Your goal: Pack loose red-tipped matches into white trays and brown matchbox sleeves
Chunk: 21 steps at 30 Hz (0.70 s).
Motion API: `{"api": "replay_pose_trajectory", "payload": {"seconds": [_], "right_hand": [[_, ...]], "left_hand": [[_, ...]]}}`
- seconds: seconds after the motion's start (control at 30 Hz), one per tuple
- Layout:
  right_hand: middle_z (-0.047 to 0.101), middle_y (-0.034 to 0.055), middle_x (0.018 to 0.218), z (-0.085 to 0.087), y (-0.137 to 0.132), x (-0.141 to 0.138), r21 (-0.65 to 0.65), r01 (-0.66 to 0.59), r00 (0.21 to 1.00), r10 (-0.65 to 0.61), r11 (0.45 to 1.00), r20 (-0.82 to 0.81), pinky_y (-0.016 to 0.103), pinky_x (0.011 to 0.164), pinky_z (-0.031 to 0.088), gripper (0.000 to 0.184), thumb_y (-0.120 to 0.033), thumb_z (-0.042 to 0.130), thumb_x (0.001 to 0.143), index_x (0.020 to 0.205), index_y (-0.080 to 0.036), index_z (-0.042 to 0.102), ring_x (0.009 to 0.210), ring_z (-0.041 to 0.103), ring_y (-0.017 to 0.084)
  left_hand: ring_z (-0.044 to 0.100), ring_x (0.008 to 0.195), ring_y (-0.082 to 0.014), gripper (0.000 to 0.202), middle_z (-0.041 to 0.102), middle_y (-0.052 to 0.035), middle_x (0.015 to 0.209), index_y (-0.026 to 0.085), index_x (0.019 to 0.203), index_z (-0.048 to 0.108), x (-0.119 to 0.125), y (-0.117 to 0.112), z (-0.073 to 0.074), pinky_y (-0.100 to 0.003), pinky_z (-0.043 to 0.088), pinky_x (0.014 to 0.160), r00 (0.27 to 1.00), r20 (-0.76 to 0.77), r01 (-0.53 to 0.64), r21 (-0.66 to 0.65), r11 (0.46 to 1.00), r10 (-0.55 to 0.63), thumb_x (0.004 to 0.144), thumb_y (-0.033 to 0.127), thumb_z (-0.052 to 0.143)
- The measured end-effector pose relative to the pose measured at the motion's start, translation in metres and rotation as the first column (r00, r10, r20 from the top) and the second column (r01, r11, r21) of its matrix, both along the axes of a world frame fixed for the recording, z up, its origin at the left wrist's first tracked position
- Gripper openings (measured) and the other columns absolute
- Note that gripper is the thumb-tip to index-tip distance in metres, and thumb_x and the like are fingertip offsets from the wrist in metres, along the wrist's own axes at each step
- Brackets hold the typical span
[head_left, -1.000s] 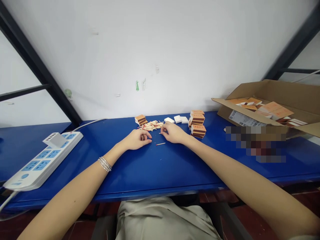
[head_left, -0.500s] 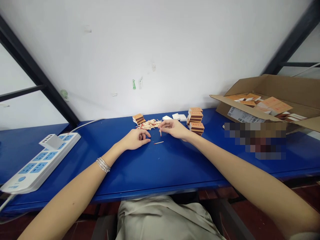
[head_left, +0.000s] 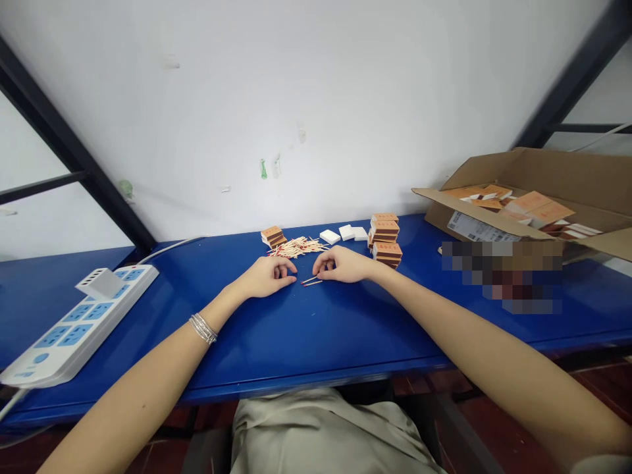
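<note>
My right hand (head_left: 343,264) pinches the tail end of a matchstick (head_left: 307,281), low over the blue table. Just in front lies a second matchstick (head_left: 314,284), almost parallel to it, red head to the left. My left hand (head_left: 270,275) rests on the table to the left, fingers loosely curled and thumb apart, holding nothing. Behind both hands spreads a loose pile of matchsticks (head_left: 299,247) with red heads. A few matchboxes (head_left: 273,235) are stacked at the pile's left. White box trays (head_left: 330,236) lie behind my right hand.
Stacked matchboxes (head_left: 384,228) stand right of the trays. An open cardboard box (head_left: 587,172) with many matchboxes sits at the right, beside a blurred patch. A white power strip (head_left: 81,329) lies along the left. The wall (head_left: 316,99) rises behind the table (head_left: 316,336).
My right hand has come down and nearer from the pile's edge, bringing a matchstick, held upright before, down flat beside the lying one. My left hand has stayed put.
</note>
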State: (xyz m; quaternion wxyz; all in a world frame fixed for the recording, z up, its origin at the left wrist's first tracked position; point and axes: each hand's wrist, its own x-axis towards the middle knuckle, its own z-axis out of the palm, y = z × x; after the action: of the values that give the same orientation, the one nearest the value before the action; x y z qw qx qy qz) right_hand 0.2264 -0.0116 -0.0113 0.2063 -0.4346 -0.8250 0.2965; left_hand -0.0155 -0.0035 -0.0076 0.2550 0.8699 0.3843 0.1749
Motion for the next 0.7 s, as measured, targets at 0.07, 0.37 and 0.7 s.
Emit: {"api": "replay_pose_trajectory", "payload": {"seconds": [0.07,0.37,0.7], "right_hand": [[0.066,0.0014,0.071,-0.002,0.003,0.002,0.064,0.079,0.997,-0.080,0.995,0.011,0.022,0.060,0.042,0.016,-0.017,0.063,0.073,0.086,-0.015,0.071,0.061,0.056,0.011],[0.068,0.0041,0.083,-0.022,0.026,-0.004,0.375,0.348,0.926,-0.378,0.859,0.007,0.026,0.066,0.041,0.012,-0.021,0.059,0.081,0.091,-0.017,0.064,0.074,0.059,0.015],[0.067,0.0060,0.093,-0.019,0.024,-0.010,0.448,0.335,0.905,-0.415,0.829,0.091,0.027,0.064,0.037,0.016,-0.022,0.052,0.087,0.099,-0.019,0.062,0.082,0.060,0.018]], "left_hand": [[0.050,0.054,-0.0088,0.026,0.060,0.0014,0.066,0.016,0.095,0.068,0.000,0.001,-0.001,-0.022,0.042,0.055,1.000,0.002,0.003,0.003,1.000,-0.003,0.079,0.037,0.063],[0.048,0.053,-0.0083,0.028,0.060,0.0012,0.067,0.016,0.095,0.068,0.000,0.003,-0.001,-0.022,0.042,0.054,1.000,0.005,0.003,-0.006,1.000,-0.003,0.077,0.038,0.064],[0.049,0.053,-0.0079,0.026,0.057,0.0022,0.065,0.016,0.093,0.067,0.002,-0.001,0.003,-0.021,0.041,0.054,1.000,0.003,-0.009,-0.019,1.000,0.009,0.077,0.036,0.064]]}}
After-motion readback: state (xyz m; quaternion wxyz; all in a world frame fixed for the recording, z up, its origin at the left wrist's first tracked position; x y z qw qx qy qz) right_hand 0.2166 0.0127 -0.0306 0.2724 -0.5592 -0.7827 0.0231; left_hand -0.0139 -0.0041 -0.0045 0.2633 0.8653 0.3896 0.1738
